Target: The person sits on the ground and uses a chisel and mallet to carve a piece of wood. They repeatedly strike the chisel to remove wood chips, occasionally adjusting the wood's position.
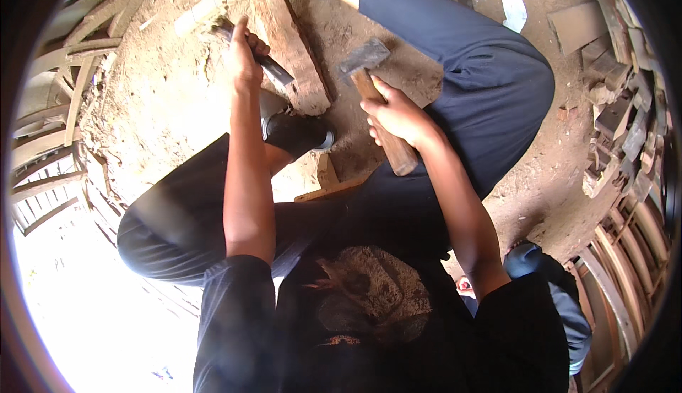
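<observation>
My left hand (pixel 249 46) is closed around a chisel (pixel 276 71), a dark tool with a flat bar end that slants down to the right. Its other end looks frayed and pokes out at the upper left of the fist. Beneath and beside it, a long rough wooden beam (pixel 295 56) lies on the ground between my feet. My right hand (pixel 398 115) grips a hammer (pixel 387 134) by its thick wooden handle. The blocky grey hammer head (pixel 365 57) points up and away from me, apart from the beam.
A pale wood piece (pixel 209 7) lies left of the beam. Small wood blocks (pixel 327 171) sit by my lap. Stacked wood scraps (pixel 618 119) line the right side, and slatted timber (pixel 74 73) the left. Dark-blue clothing (pixel 561 293), seemingly another person's, shows behind my right arm.
</observation>
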Available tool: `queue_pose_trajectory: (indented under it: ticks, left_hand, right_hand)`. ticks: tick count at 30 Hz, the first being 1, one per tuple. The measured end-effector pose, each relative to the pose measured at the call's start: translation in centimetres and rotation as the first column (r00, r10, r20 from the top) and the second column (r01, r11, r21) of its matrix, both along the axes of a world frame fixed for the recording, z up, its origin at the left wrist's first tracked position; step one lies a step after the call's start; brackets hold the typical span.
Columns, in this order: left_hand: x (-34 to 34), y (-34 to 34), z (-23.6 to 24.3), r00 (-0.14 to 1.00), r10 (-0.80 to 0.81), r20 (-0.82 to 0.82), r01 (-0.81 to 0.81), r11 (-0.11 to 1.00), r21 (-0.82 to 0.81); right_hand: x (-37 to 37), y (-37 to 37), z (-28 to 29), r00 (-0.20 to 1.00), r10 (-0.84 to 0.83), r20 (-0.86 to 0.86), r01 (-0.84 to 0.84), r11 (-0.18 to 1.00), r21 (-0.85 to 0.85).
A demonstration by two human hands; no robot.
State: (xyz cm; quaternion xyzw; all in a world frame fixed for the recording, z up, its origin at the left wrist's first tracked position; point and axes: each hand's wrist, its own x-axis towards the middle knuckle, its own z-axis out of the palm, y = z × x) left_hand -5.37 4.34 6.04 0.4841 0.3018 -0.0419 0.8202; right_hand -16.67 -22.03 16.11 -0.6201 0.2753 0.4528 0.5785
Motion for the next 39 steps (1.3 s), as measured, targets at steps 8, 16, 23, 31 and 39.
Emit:
queue_pose_trajectory:
  ticks: [8,16,23,31,39]
  left_hand:
    - [-0.9,-4.2,-0.2,0.997,-0.073,-0.019,0.073,0.997,0.027]
    - [-1.2,-5.6,-1.2,0.996,-0.043,-0.080,0.055,0.988,0.145]
    - [-1.0,-5.8,-0.9,0.993,-0.076,-0.095,0.090,0.985,0.149]
    - [-0.5,-5.8,-3.2,0.984,-0.173,-0.041,0.178,0.945,0.273]
    - [0.0,-5.7,-5.0,0.982,-0.165,-0.096,0.186,0.939,0.290]
  right_hand:
    - [2.9,1.0,-2.0,0.979,0.004,0.204,0.015,0.996,-0.093]
    - [1.9,1.0,-4.4,0.987,0.115,0.110,-0.092,0.977,-0.190]
    - [2.2,1.2,-2.1,0.998,0.034,0.054,-0.036,0.999,0.033]
    - [8.7,3.7,9.0,0.989,0.033,0.143,-0.064,0.974,0.217]
    - [16.4,7.8,14.7,0.558,0.467,0.686,-0.466,0.860,-0.206]
